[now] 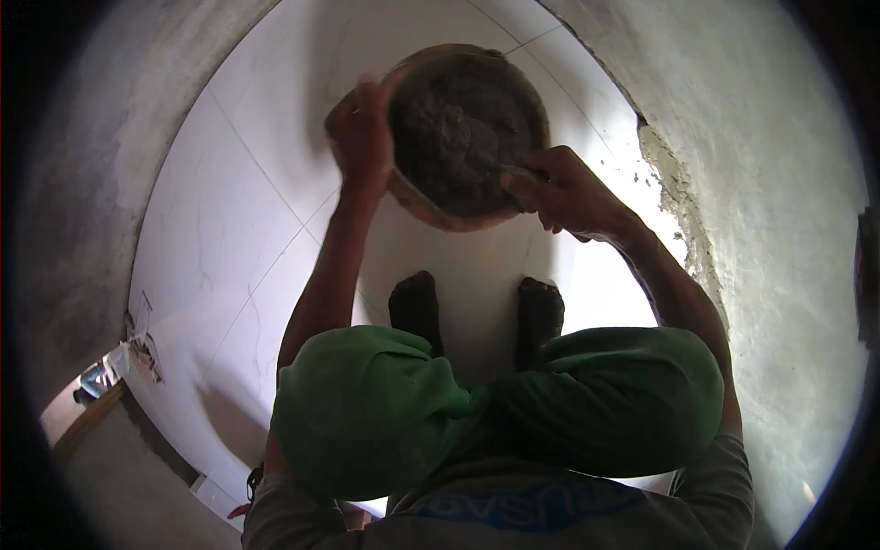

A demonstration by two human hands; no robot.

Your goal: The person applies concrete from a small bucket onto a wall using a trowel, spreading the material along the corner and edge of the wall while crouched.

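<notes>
A round basin [443, 220] of wet grey mortar [449, 110] stands on the tiled floor in front of my feet. My left hand [364, 137], a little blurred, is closed on the basin's left rim. At the right rim my right hand [566, 194] is wrapped round the handle of a trowel [484, 142]. Its blade lies in the mortar and is coated with it, so its outline is hard to make out.
White tiles [238, 211] cover the floor. Grey plastered walls [770, 183] curve up on both sides, with a rough broken edge [683, 202] at the right wall's foot. My dark-covered feet [417, 307] and green-clad knees [367, 403] are close below the basin.
</notes>
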